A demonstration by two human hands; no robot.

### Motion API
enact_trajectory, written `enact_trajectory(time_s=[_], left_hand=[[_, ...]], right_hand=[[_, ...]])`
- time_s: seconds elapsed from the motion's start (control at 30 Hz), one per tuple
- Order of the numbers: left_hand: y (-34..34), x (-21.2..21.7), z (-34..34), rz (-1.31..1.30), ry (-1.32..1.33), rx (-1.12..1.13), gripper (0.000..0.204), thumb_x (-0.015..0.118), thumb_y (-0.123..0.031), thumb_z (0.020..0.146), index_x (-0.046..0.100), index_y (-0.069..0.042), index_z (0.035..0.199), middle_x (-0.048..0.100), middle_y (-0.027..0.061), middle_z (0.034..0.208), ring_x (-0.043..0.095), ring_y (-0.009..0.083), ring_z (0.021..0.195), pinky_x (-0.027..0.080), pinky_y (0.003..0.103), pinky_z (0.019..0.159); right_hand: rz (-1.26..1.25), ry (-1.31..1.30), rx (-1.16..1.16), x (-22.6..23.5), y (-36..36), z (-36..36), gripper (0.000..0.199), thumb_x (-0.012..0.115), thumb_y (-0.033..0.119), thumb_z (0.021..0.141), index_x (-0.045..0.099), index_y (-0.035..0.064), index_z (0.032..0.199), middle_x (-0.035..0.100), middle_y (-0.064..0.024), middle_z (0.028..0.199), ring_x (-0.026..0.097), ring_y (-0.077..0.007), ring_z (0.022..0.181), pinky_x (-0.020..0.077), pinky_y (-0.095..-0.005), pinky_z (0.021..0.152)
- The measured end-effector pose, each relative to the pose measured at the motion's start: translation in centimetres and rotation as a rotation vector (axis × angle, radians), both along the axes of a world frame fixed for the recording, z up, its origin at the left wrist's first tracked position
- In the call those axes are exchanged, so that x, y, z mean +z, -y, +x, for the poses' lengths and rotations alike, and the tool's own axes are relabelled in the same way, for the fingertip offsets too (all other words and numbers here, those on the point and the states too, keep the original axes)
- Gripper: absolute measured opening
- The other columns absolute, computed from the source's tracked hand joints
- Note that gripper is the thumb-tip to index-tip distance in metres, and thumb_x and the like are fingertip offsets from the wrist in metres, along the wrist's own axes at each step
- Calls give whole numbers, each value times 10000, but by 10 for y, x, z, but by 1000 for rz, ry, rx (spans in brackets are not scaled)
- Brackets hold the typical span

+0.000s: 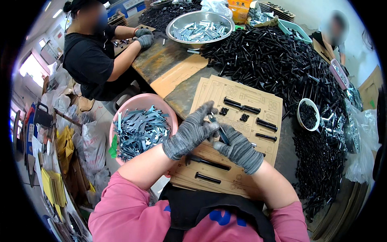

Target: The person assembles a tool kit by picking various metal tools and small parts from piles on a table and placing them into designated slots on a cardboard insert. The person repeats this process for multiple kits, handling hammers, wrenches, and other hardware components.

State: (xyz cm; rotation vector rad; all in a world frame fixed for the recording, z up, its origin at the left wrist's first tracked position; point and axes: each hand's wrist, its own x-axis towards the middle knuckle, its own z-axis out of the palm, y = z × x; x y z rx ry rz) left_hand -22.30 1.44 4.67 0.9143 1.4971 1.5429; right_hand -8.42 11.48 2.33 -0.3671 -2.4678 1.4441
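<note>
Both hands gloved grey, mid-frame, close together over card [242, 121]. Left hand [190, 135] curled, fingers bent inward, tips touching a thin grey wrench [217, 128]. Right hand [238, 148] closed round wrench's lower end, thumb side up; upper end pokes out btwn the two hands. Wrench tilted, running upper left to lower right, just above card centre.

Card: brown printed sheet on a stack, centre frame, w/ black bolts [242, 107] laid in outlined spots, short nuts [223, 111] beside them, more bolts at lower edge near wrists.

Pink bowl [161, 105] left of centre, full of grey wrenches, just beside left forearm. Big heap of black bolts [274, 60] upper right, spreading down right edge. Small white bowl [300, 105] of black bits right of card. Steel basin [177, 24] top centre w/ silver parts.

Another person, black shirt, upper left, gloved hands [144, 37] on table, well apart. Third person top right, blurred. Bags and yellow sheets [54, 185] on floor, lower left.
</note>
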Motion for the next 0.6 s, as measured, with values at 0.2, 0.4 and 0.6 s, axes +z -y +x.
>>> enact_trajectory(time_s=[0.2, 0.4, 0.6], left_hand=[[-9, 21, 20, 143, -1516, -157, 394, 648, -216, 676, 564, -59, 1028, 577, 127, 944, 575, 230, 743, 481, 319, 647], [-42, 23, 17, -181, -1748, -445, 124, 555, -170, 735, 589, -96, 830, 559, 76, 752, 580, 222, 701, 467, 335, 580], [-92, -9, -83, -506, -1237, -205, 242, 557, -142, 768, 581, -39, 987, 603, 135, 803, 571, 275, 700, 451, 351, 618]], right_hand=[[43, 244, 161, 11, -42, 19, 266, 570, 195, 797, 578, 36, 1009, 610, -89, 736, 548, -164, 636, 454, -282, 638], [26, 242, 161, 22, -74, 37, 323, 556, 278, 806, 572, 56, 1041, 619, -109, 830, 583, -194, 730, 479, -303, 682], [722, 671, -544, 15, -221, 106, 307, 495, 313, 836, 574, 126, 1066, 615, -109, 964, 601, -243, 858, 473, -369, 779]])
